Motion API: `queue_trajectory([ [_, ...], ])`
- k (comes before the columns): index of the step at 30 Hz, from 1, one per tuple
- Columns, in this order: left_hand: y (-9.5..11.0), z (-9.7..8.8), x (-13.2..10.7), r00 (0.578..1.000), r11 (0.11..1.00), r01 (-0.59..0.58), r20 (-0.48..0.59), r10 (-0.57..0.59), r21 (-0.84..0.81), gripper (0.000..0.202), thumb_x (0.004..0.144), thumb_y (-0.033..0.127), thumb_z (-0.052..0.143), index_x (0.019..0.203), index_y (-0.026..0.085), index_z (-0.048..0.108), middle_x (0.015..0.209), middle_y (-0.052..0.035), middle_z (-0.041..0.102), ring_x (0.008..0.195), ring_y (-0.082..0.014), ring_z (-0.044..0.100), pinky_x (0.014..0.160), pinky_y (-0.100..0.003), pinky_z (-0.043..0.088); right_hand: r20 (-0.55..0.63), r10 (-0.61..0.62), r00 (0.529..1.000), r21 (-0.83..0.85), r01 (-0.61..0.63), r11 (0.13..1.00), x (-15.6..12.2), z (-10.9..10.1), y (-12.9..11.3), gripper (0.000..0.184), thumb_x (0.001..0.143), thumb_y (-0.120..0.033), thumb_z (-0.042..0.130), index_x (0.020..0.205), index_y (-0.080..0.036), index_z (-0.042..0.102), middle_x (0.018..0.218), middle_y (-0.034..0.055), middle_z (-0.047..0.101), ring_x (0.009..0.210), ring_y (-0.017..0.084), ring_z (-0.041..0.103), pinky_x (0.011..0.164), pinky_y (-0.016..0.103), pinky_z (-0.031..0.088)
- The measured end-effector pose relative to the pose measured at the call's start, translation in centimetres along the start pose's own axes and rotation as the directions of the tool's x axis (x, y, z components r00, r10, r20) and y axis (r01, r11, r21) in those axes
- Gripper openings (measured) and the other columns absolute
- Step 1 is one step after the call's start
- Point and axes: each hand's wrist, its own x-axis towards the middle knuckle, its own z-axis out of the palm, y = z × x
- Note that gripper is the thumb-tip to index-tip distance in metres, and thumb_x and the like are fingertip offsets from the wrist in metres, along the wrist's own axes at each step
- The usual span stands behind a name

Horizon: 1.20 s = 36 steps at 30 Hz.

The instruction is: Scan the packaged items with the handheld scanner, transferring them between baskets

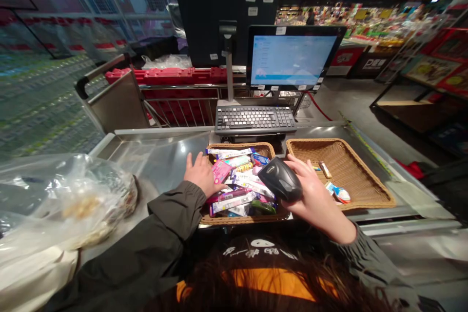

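A metal surface (164, 156) crosses mid-frame, lit shop displays (365, 22) upper right; right fingers (302, 169) grasp a scanner (280, 179), left fingers (198, 161) spread loosely over a filled basket (237, 221).

A lit screen (294, 58) is mounted at one o'clock, with a keyboard (256, 119) set below it. The back of a dark monitor (201, 24), marked with white labels (252, 11), is seen at eleven. Red plastic (164, 76) is seen at ten, a clear bag (73, 200) is laid at eight, and a rack (409, 114) is placed at three.
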Motion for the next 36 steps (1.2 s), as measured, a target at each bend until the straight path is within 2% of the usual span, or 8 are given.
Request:
queue_trajectory([
  [4, -0.8, 0.9, -1.2, 1.000, 0.995, -0.005, 0.030, 0.008, -0.102, 0.074, 0.086, 0.074, 0.044, 0.108, 0.011, 0.075, 0.129, -0.0247, 0.063, 0.139, -0.0410, 0.041, 0.116, -0.068, 0.013, 0.003, -0.010, 1.000, 0.005, 0.010, 1.000, 0.4, 0.3, -0.2, 0.052, 0.076, -0.028, 0.065, 0.128, -0.019, 0.058, 0.134, 0.0172, 0.057, 0.140, 0.042, 0.040, 0.111, 0.076, 0.022],
  [7, -1.9, 0.5, -1.5, 0.999, 0.987, -0.016, -0.030, 0.012, -0.157, 0.066, 0.094, 0.067, 0.035, 0.095, 0.015, 0.076, 0.123, -0.0199, 0.068, 0.135, -0.0388, 0.046, 0.115, -0.070, 0.016, -0.010, -0.011, 1.000, 0.004, 0.011, 1.000, 0.6, 0.4, -0.3, 0.050, 0.077, -0.029, 0.065, 0.126, -0.019, 0.059, 0.134, 0.0176, 0.058, 0.139, 0.042, 0.040, 0.111, 0.076, 0.023],
  [12, -3.1, -1.6, -0.8, 0.984, 0.982, -0.065, -0.177, 0.033, -0.175, 0.049, 0.098, 0.053, 0.040, 0.098, 0.016, 0.071, 0.139, -0.0169, 0.059, 0.138, -0.0351, 0.044, 0.115, -0.070, 0.019, -0.034, 0.006, 0.999, -0.012, -0.006, 1.000, 0.8, 0.3, -0.2, 0.047, 0.077, -0.028, 0.064, 0.123, -0.018, 0.060, 0.133, 0.0175, 0.058, 0.138, 0.042, 0.041, 0.109, 0.076, 0.024],
  [17, -1.1, -3.5, 1.4, 0.926, 0.944, -0.301, -0.281, 0.254, -0.139, 0.041, 0.097, 0.051, 0.046, 0.106, 0.017, 0.067, 0.153, -0.0156, 0.044, 0.145, -0.0334, 0.035, 0.116, -0.068, 0.022, -0.072, 0.108, 0.992, -0.040, -0.111, 0.993, 0.0, -0.5, 0.5, 0.047, 0.076, -0.028, 0.063, 0.122, -0.020, 0.060, 0.135, 0.0164, 0.058, 0.139, 0.041, 0.041, 0.111, 0.074, 0.024],
  [21, 2.7, -5.4, 4.4, 0.829, 0.856, -0.504, -0.343, 0.442, -0.116, 0.040, 0.096, 0.050, 0.049, 0.107, 0.016, 0.067, 0.153, -0.0164, 0.043, 0.147, -0.0336, 0.032, 0.117, -0.065, 0.022, -0.139, 0.205, 0.969, -0.069, -0.216, 0.974, -2.0, -1.3, 1.9, 0.052, 0.072, -0.026, 0.064, 0.123, -0.018, 0.058, 0.134, 0.0177, 0.059, 0.139, 0.042, 0.042, 0.112, 0.072, 0.025],
  [26, 9.6, -7.1, 9.9, 0.709, 0.735, -0.671, -0.371, 0.599, -0.098, 0.039, 0.092, 0.044, 0.058, 0.113, 0.012, 0.067, 0.155, -0.0191, 0.039, 0.148, -0.0346, 0.029, 0.121, -0.058, 0.021, -0.249, 0.347, 0.904, -0.091, -0.379, 0.921, -5.4, -3.0, 4.8, 0.047, 0.077, -0.031, 0.065, 0.122, -0.019, 0.057, 0.135, 0.0187, 0.058, 0.139, 0.041, 0.042, 0.111, 0.072, 0.029],
  [31, 18.5, -6.5, 16.6, 0.668, 0.689, -0.723, -0.303, 0.679, -0.052, 0.051, 0.088, 0.035, 0.064, 0.131, 0.008, 0.058, 0.159, -0.0212, 0.031, 0.150, -0.0339, 0.024, 0.122, -0.053, 0.021, -0.369, 0.397, 0.841, -0.110, -0.463, 0.879, -8.9, -5.2, 8.3, 0.048, 0.079, -0.037, 0.065, 0.122, -0.019, 0.056, 0.131, 0.0185, 0.059, 0.135, 0.042, 0.046, 0.110, 0.071, 0.031],
  [36, 27.3, -4.3, 22.0, 0.597, 0.596, -0.801, -0.136, 0.791, -0.053, 0.037, 0.093, 0.020, 0.047, 0.125, 0.011, 0.065, 0.159, -0.0146, 0.033, 0.150, -0.0284, 0.024, 0.124, -0.050, 0.019, -0.382, 0.461, 0.801, -0.089, -0.529, 0.844, -11.0, -6.9, 11.4, 0.047, 0.080, -0.033, 0.062, 0.124, -0.020, 0.054, 0.133, 0.0186, 0.058, 0.137, 0.042, 0.044, 0.111, 0.072, 0.029],
])
